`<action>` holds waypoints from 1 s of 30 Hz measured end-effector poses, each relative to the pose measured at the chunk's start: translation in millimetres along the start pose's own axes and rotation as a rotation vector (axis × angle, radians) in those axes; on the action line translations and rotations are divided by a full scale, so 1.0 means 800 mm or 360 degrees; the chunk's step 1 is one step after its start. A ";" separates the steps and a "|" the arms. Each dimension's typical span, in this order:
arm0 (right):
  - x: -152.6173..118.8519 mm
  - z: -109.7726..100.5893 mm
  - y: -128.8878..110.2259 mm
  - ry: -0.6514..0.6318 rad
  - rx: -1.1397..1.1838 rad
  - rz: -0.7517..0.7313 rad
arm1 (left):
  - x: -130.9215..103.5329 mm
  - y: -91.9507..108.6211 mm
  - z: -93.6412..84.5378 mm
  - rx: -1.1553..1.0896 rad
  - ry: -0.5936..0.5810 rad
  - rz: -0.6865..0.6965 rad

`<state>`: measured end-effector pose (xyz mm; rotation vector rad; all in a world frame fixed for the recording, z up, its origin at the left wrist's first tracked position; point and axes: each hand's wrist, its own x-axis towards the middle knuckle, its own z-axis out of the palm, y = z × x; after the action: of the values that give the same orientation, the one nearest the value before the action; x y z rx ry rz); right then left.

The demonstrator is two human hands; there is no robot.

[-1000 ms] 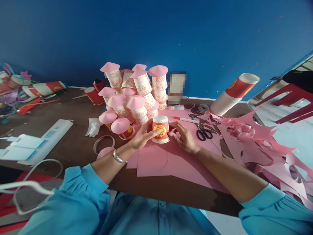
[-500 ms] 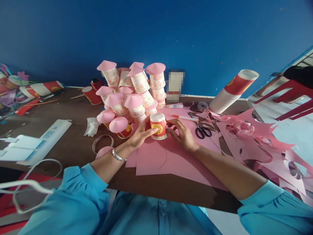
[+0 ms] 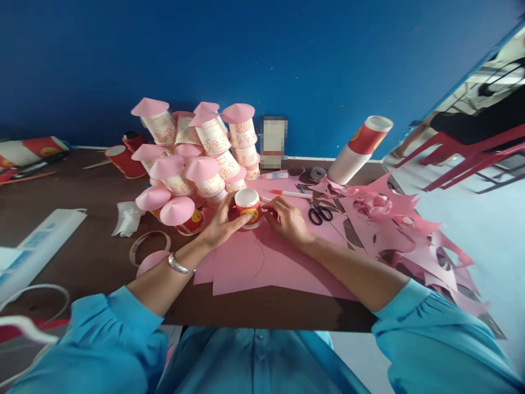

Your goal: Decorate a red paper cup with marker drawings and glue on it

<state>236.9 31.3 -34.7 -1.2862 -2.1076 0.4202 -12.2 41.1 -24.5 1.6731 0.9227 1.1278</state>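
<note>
A red-and-white paper cup [image 3: 248, 214] with a yellow emblem is held low over the pink paper sheet [image 3: 283, 268], its pale round end facing up and tilted a little toward me. My left hand [image 3: 223, 221] is closed around its left side, thumb across the front. My right hand [image 3: 287, 219] has its fingers curled in against the cup's right side; its fingertips are partly hidden. A curved line shows on the sheet in front of the cup. Just to the left stand stacked decorated cups [image 3: 213, 137] topped with pink paper cones [image 3: 203, 169].
Black-handled scissors [image 3: 320, 213], a red-and-white marker [image 3: 293, 193] and a glue tube [image 3: 274, 174] lie right of the cup. Pink paper scraps [image 3: 397, 230] cover the table's right side. A cup stack [image 3: 359, 150] leans by the wall. A tape roll [image 3: 150, 246] lies left.
My view has turned to the right, so the table's things sit farther left in the picture. The cup's upper end tips more toward me; both hands stay at its sides.
</note>
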 end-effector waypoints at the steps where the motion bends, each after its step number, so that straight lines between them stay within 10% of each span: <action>1: 0.002 -0.005 -0.002 -0.0046 -0.0086 0.0008 | 0.001 -0.001 -0.001 0.0036 0.0008 -0.0028; 10: 0.024 -0.059 0.016 -0.0218 -0.0848 0.0213 | -0.003 0.004 -0.005 0.0487 -0.0151 0.0086; 30: 0.030 -0.052 0.074 0.0056 -0.0878 0.0009 | -0.010 -0.029 -0.016 0.0169 -0.0255 0.0092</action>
<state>296.4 78.6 -28.2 -1.5791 -2.2735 -0.2034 -28.9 44.5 -46.6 1.8580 0.8494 0.9808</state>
